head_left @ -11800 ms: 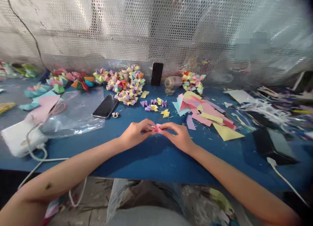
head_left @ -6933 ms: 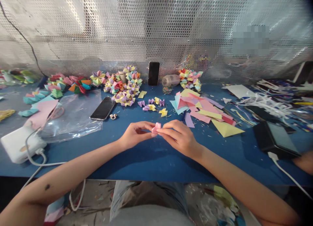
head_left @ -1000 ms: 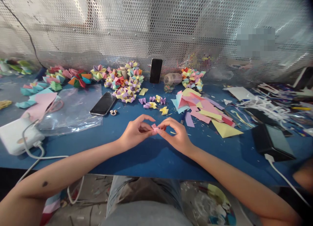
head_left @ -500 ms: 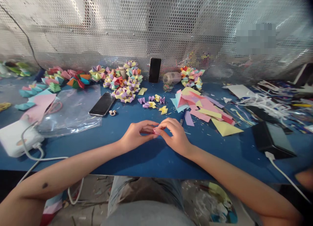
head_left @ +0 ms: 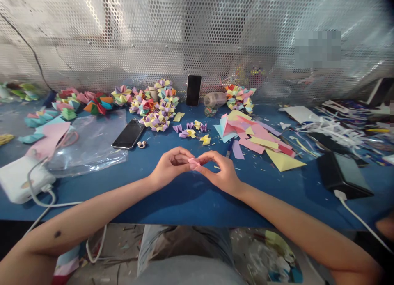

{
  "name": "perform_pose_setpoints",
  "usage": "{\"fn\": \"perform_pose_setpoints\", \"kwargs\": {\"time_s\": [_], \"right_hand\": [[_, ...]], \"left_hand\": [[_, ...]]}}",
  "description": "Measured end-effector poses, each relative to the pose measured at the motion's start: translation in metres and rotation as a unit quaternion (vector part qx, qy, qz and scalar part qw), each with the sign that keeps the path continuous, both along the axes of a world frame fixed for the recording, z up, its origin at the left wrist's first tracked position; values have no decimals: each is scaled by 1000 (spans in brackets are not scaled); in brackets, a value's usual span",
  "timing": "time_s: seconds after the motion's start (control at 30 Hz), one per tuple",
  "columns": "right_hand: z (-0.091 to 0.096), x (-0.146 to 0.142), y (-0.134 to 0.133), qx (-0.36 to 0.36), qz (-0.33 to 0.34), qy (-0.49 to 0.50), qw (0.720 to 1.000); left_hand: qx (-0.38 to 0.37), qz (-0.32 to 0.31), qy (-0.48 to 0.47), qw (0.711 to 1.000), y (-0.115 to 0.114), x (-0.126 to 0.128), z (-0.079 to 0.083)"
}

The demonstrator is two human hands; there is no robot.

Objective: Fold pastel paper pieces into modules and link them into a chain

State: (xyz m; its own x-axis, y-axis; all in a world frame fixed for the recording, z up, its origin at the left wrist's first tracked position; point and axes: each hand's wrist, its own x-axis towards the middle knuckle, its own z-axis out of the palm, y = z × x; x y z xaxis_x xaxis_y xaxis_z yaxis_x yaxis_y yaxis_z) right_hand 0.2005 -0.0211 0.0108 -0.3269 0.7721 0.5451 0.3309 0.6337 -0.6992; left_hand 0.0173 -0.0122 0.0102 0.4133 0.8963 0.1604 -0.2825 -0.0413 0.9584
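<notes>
Right there, left hand [head_left: 172,166] and right hand [head_left: 222,171] pinched the folded pink paper piece [head_left: 193,161] directly between closed fingertips.

Pinching a small pink paper [head_left: 193,162] between the left hand [head_left: 168,166] and the right hand [head_left: 224,173], above the desk [head_left: 191,206], back from the middle of its front edge. With a few purple and yellow folded papers [head_left: 191,133] just beyond, a flat-lying phone [head_left: 128,134] toward the left edge, and a pile of coloured sheets [head_left: 261,136] toward the right. Backed, along the back edge, by paper clusters [head_left: 156,119] and an upright phone [head_left: 193,90].
</notes>
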Motion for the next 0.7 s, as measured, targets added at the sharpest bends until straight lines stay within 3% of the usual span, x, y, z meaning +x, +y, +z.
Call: {"fn": "perform_pose_setpoints", "kwargs": {"time_s": [0.13,0.3,0.47,0.7], "right_hand": [[3,0,-2,44,-18,3,999],[4,2,2,73,-15,13,997],[4,4,2,82,-7,10,997],[6,6,1,124,2,7,992]], "left_hand": [[2,-14,-14,1000,0,-1,1],[5,14,27,1000,0,0,1],[90,46,114,988,1,-2,-1],[179,80,140,971,-5,-3,1]]}}
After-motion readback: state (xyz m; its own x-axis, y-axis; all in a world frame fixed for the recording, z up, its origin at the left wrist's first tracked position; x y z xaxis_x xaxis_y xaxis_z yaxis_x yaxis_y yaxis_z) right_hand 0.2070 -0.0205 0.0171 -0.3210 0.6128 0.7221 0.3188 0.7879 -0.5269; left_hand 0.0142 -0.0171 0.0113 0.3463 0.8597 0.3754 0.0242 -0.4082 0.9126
